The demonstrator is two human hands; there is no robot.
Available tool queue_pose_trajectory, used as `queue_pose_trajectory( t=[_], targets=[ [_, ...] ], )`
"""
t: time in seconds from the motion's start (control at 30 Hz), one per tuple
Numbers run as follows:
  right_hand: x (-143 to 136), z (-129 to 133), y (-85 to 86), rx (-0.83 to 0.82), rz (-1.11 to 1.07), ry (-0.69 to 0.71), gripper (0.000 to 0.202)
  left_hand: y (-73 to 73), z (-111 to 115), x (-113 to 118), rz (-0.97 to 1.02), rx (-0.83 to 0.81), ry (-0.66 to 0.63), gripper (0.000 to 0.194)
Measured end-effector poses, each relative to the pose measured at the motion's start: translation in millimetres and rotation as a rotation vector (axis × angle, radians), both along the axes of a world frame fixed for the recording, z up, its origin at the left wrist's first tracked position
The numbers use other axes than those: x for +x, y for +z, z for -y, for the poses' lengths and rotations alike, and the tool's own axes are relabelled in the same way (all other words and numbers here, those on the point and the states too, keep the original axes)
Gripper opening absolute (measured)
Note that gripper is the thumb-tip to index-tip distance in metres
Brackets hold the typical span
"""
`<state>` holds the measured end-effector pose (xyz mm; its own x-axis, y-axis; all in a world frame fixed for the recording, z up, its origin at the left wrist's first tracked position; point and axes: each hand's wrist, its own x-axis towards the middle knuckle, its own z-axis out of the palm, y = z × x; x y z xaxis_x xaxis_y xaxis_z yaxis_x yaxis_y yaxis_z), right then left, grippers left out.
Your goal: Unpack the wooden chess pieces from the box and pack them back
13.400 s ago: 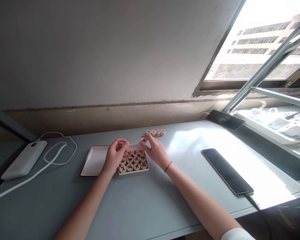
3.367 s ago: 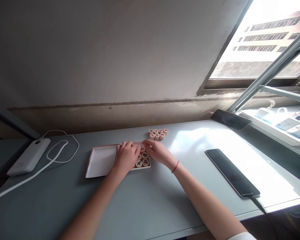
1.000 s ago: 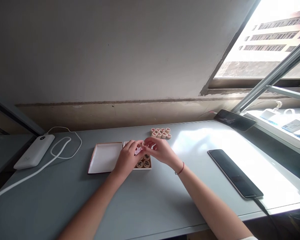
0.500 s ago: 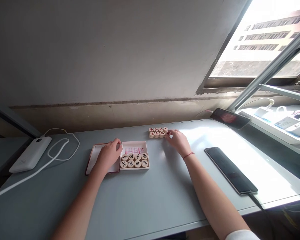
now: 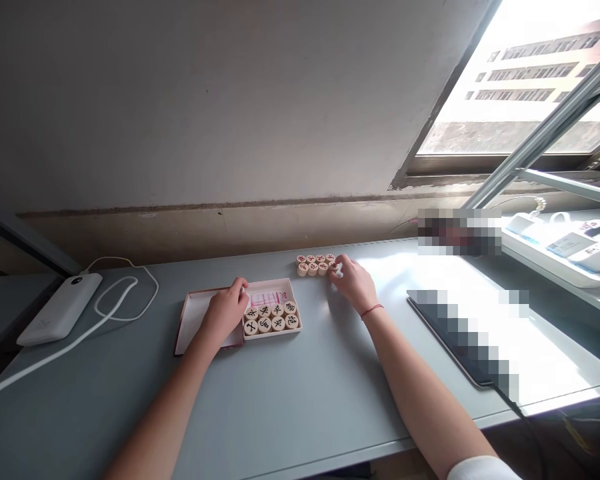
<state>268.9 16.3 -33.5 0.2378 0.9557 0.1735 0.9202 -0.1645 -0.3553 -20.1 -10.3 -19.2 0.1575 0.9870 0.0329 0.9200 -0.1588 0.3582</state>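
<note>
We see eight black-charactered pieces [image 5: 271, 317] in the white box [image 5: 267, 336], red-charactered pieces [image 5: 315, 266] in two rows behind; characters too small to read surely. Left hand [image 5: 226, 309] bent at box's edge, right hand [image 5: 355, 285] at front row's end; can't tell if either grips.

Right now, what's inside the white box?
Eight round pieces with black characters in two rows, and pink markings on the bottom behind them. The bottom beneath the pieces is covered.
</note>
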Motion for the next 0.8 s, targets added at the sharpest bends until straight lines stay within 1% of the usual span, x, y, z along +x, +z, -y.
queue_pose_trajectory(
  t=[0.07,0.1,0.17,0.23,0.27,0.33,0.4,0.53,0.67,0.8],
  targets=[
    [-10.1,5.0,6.6,0.049,-0.017,0.001,0.025,0.1,1.3,1.1,0.003,0.004,-0.003,0.023],
    [-17.1,8.0,9.8,0.068,-0.048,0.046,0.026,0.3,2.2,1.7,-0.002,0.014,-0.009,0.023],
    [-33.8,14.9,14.0,0.064,-0.147,0.216,0.026,1.0,4.1,2.8,-0.039,0.065,-0.023,0.023],
    [-50.6,21.7,14.5,0.007,-0.241,0.392,0.025,1.8,6.1,4.4,-0.097,0.141,-0.056,0.024],
    [-57.9,24.7,13.5,-0.029,-0.267,0.456,0.025,2.1,7.0,5.4,-0.124,0.173,-0.086,0.025],
    [-68.6,29.1,9.8,-0.085,-0.270,0.527,0.027,2.2,8.2,7.5,-0.161,0.198,-0.161,0.028],
    [-73.7,30.8,5.8,-0.107,-0.241,0.542,0.029,1.4,8.7,9.3,-0.187,0.187,-0.225,0.028],
    [-74.6,29.3,2.5,-0.105,-0.224,0.519,0.024,-0.4,9.3,7.2,-0.216,0.157,-0.300,0.028],
    [-74.8,27.9,2.5,-0.111,-0.219,0.496,0.024,1.4,13.8,-2.6,-0.084,0.111,-0.352,0.029],
    [-75.6,27.2,0.0,-0.102,-0.226,0.486,0.025,5.6,19.4,-10.2,0.059,0.071,-0.346,0.026]
  ],
)
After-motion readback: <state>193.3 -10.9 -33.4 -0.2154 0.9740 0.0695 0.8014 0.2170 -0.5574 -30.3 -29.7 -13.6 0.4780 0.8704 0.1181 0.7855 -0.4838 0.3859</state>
